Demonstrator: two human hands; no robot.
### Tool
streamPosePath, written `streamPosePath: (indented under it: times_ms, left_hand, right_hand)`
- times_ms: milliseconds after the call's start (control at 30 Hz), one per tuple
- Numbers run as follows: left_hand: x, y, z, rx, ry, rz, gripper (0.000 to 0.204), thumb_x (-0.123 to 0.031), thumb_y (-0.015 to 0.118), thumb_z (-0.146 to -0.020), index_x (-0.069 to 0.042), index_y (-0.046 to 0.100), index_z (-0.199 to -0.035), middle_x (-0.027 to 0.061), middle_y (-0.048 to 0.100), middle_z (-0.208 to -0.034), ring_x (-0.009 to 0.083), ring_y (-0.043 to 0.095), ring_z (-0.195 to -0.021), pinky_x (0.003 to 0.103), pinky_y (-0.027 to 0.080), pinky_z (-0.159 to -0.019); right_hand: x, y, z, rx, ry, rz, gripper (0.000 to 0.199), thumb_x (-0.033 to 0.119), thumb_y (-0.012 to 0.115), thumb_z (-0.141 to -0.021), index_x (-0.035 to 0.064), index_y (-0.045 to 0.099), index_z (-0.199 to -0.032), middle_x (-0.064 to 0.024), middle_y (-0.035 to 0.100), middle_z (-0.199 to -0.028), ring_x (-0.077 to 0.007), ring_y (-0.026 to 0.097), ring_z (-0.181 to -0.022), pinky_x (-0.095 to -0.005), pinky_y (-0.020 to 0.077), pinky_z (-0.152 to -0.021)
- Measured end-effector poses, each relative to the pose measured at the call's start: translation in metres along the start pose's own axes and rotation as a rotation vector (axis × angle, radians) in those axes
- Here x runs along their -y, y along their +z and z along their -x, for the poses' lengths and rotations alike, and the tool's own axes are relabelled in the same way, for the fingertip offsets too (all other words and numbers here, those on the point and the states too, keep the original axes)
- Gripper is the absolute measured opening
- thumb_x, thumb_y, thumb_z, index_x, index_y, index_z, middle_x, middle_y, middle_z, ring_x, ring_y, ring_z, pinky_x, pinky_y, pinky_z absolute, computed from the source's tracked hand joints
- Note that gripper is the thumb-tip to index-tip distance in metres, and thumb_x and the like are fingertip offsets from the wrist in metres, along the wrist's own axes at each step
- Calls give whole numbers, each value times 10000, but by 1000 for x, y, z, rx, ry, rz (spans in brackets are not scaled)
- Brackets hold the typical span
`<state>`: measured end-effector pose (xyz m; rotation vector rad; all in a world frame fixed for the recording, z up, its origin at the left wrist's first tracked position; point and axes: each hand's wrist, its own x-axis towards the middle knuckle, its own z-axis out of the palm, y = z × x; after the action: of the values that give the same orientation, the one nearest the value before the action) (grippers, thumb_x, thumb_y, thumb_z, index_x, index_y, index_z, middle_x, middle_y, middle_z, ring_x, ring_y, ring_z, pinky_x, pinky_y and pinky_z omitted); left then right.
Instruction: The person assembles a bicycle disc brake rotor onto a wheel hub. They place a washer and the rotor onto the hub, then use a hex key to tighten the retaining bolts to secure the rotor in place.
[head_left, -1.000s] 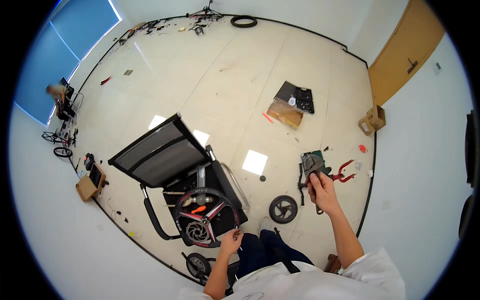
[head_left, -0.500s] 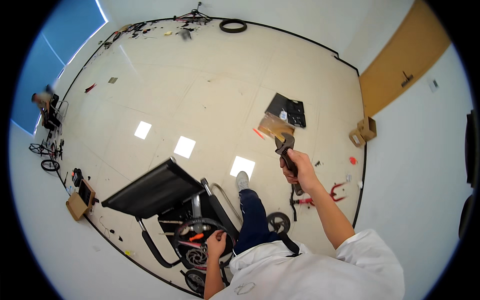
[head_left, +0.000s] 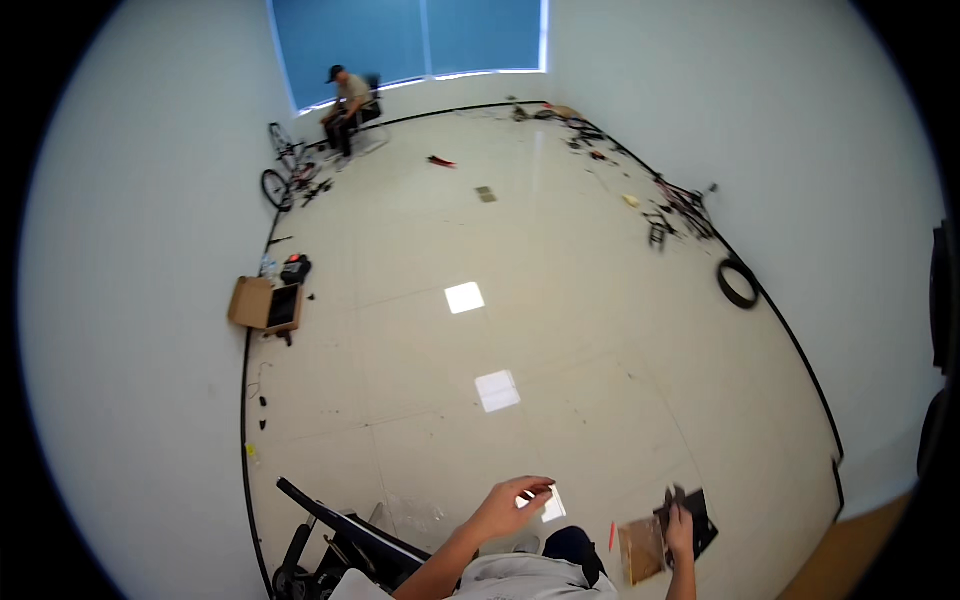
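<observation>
Black chair, lower edge | left hand: fingers bent toward thumb, cannot tell if pinching something | brown packet on floor | right hand: wrapped around dark wrench, over black case

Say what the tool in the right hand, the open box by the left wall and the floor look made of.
The tool in the right hand is probably metal: dull dark grey, though blurred. The open box is likely cardboard: matte, plain brown, flat-panelled. The floor seems to be glazed tile: glossy cream, mirroring light, with straight joint lines.
</observation>
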<state>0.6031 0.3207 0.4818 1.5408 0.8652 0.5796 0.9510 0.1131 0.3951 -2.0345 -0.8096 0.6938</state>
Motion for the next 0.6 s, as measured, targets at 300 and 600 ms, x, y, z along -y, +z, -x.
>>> streamPosePath:
  times_ms: [300,600]
  left_hand:
    - [159,-128,-114,-736,-643,-263,312,-236,693,-901,-22,718,-1127,147,750,-997,233,724,-894,354,570,-805]
    - [161,-176,-272,-986,-807,212,300,-256,701,-885,6,737,-1026,124,756,-894,175,735,-763,312,569,-691]
  right_hand:
    - [-143,26,-206,309,786,340,577,515,640,-904,-61,672,-890,-154,659,-704,-226,653,-652,-398,517,-614]
    - [49,225,-719,413,460,438,701,601,441,-983,-7,556,-653,-123,558,-565,-264,575,-460,-431,461,-432]
